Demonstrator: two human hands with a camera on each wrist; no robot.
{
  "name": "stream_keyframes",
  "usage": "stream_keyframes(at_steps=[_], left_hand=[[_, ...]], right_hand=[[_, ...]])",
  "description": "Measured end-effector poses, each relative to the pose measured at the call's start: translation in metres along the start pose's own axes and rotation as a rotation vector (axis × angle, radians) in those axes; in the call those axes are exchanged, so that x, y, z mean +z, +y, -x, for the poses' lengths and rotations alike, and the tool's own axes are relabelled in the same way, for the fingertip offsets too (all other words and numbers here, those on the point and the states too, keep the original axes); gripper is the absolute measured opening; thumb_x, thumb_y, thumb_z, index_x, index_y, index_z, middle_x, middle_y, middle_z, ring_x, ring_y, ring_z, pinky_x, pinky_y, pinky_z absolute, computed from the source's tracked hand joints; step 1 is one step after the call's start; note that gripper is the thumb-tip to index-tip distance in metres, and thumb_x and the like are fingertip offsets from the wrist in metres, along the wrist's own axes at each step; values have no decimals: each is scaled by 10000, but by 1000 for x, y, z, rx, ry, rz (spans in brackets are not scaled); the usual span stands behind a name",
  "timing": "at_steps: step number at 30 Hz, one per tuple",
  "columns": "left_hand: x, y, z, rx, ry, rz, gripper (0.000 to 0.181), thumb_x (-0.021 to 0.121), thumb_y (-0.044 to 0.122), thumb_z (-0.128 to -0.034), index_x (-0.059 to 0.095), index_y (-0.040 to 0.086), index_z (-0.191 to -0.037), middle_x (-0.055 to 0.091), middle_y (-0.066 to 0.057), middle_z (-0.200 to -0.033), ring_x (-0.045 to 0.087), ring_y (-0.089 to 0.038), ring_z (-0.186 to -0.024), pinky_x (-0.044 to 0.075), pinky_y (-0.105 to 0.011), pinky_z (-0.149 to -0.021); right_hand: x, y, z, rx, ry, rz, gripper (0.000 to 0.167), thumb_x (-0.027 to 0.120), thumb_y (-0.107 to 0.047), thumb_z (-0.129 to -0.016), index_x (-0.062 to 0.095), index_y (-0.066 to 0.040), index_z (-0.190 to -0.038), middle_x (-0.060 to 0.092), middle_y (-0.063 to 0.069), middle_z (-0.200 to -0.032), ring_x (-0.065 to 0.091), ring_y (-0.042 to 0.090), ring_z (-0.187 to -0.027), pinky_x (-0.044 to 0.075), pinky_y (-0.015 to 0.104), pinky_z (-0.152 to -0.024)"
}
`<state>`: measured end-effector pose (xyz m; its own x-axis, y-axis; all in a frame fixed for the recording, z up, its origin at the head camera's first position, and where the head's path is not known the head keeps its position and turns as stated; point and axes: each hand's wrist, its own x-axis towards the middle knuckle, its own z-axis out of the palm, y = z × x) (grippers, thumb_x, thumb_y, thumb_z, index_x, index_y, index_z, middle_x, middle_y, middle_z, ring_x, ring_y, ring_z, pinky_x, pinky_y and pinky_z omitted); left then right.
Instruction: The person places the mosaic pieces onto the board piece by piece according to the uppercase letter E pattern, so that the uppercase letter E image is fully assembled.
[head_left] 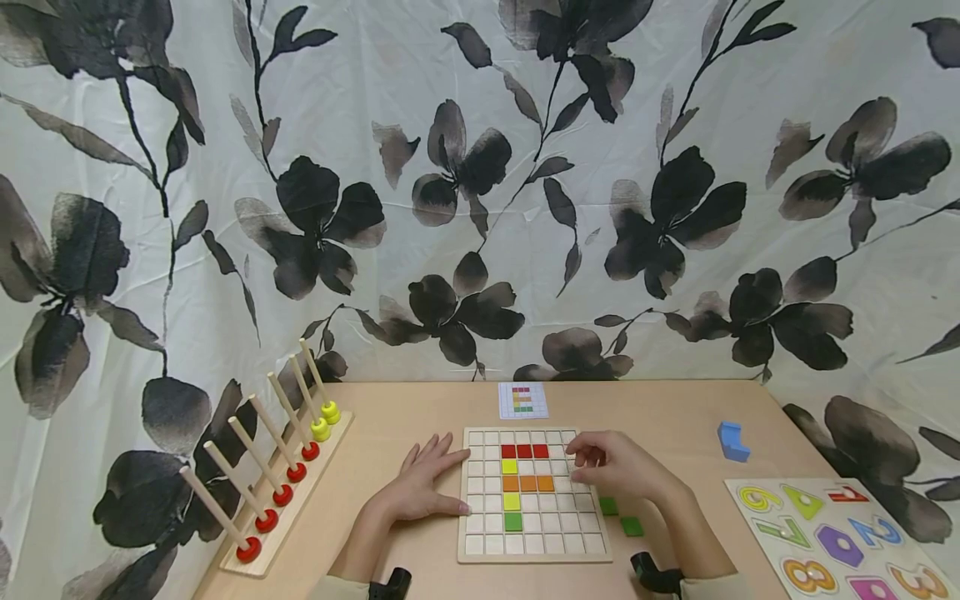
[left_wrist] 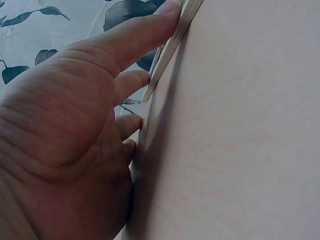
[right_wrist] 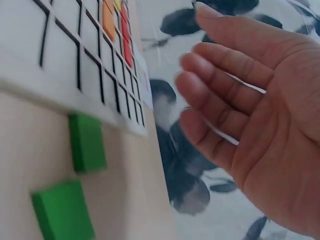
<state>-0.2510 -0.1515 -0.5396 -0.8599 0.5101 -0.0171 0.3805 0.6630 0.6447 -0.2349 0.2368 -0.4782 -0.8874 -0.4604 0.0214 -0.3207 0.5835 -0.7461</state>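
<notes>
A white gridded board (head_left: pixel 562 543) with a wooden rim lies on the table. Red tiles (head_left: pixel 541 451), yellow tiles (head_left: pixel 512 502), orange tiles (head_left: pixel 528 483) and one green tile (head_left: pixel 513 522) sit in its cells. My left hand (head_left: pixel 423 487) rests at the board's left side, fingers spread; in the left wrist view its thumb touches the wooden edge. Over the board's right edge hovers my right hand (head_left: pixel 626 467), fingers loosely bent; the right wrist view shows nothing in it. Two loose green blocks (right_wrist: pixel 90 142) (right_wrist: pixel 65 210) lie beside the board, below that hand.
A pattern card (head_left: pixel 523 401) lies behind the board. On the left stands a wooden peg rack (head_left: pixel 258 560) with red and yellow rings. To the right are a blue block (head_left: pixel 732 442) and a number-and-shape puzzle sheet (head_left: pixel 813 508). A floral cloth hangs behind the table.
</notes>
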Motion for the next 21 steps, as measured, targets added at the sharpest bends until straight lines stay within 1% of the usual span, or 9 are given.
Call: stream_keyframes(at_steps=[6, 10, 12, 15, 18, 21], left_hand=[[1, 0, 0, -4, -3, 4, 926, 857, 569, -773, 506, 207, -1550, 191, -200, -1729, 63, -425, -1619, -34, -665, -1265], [0, 1, 1, -4, 0, 4, 924, 856, 566, -774, 507, 204, -1550, 191, -202, -1728, 66, -427, -1618, -30, -667, -1265], [0, 2, 1, -5, 1, 6, 924, 856, 563, -775, 507, 200, -1549, 192, -203, -1728, 67, -429, -1617, -30, -668, -1265], [-1, 3, 1, -6, 0, 7, 920, 855, 562, -776, 509, 200, -1548, 193, -204, -1727, 68, -430, -1617, -30, -668, -1265], [-1, 3, 2, -6, -1, 5, 916, 853, 560, -777, 510, 200, -1547, 194, -205, -1727, 69, -431, -1617, -28, -669, -1265], [-1, 4, 2, -4, -1, 7, 911, 853, 557, -779, 512, 200, -1545, 195, -208, -1726, 70, -434, -1616, -29, -670, -1264]], right_hand=[[-20, 17, 12, 14, -55, 1, 198, 816, -95, -877, 717, -44, -1041, 653, 19, -882, 591, 137, -809, 527, 234, -717], [-32, 25, 22, 48, -115, -25, 228, 836, -72, -838, 711, -44, -1026, 673, 69, -907, 593, 152, -826, 522, 237, -729], [-36, 30, 26, 74, -158, -47, 264, 855, -62, -807, 711, -40, -1027, 675, 97, -910, 587, 164, -826, 507, 239, -712], [-39, 36, 32, 114, -239, -102, 315, 881, -42, -757, 718, -30, -1027, 680, 142, -911, 580, 190, -830, 472, 244, -684], [-39, 42, 35, 155, -319, -165, 338, 895, -27, -738, 721, -14, -1027, 672, 150, -894, 571, 197, -829, 440, 239, -664], [-37, 47, 35, 180, -361, -210, 347, 896, 1, -729, 708, 14, -1020, 627, 116, -846, 550, 184, -805, 414, 231, -649]])
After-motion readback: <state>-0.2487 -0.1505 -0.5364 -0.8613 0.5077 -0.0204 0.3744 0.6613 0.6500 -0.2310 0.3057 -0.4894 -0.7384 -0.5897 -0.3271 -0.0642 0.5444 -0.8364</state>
